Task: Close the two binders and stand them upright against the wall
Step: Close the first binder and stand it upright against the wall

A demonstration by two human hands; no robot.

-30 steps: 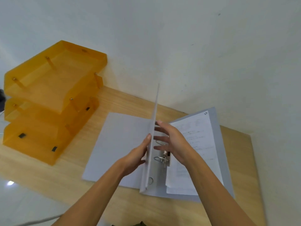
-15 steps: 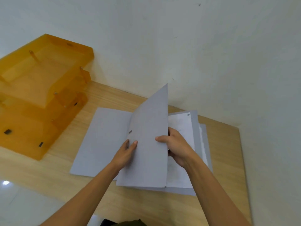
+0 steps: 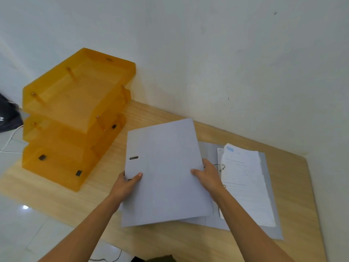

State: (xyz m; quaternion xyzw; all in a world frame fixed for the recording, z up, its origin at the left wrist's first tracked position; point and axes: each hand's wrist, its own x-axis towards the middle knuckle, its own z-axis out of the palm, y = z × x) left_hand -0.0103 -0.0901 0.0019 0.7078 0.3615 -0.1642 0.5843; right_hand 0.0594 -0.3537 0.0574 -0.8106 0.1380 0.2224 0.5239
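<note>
The grey binder, half open a second ago, is now closed and held by both edges, left hand at the spine, right hand opposite. It now exposes a second open binder lying to its right.

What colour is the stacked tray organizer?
Translucent orange stacked tray organizer, seen in the head view.

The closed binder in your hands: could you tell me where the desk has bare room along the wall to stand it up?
Bare wood lies along the wall between the orange trays and the open binder, just behind the closed binder. The desk has another bare strip at its near edge. The right side is crowded: the open binder covers most of it.
</note>
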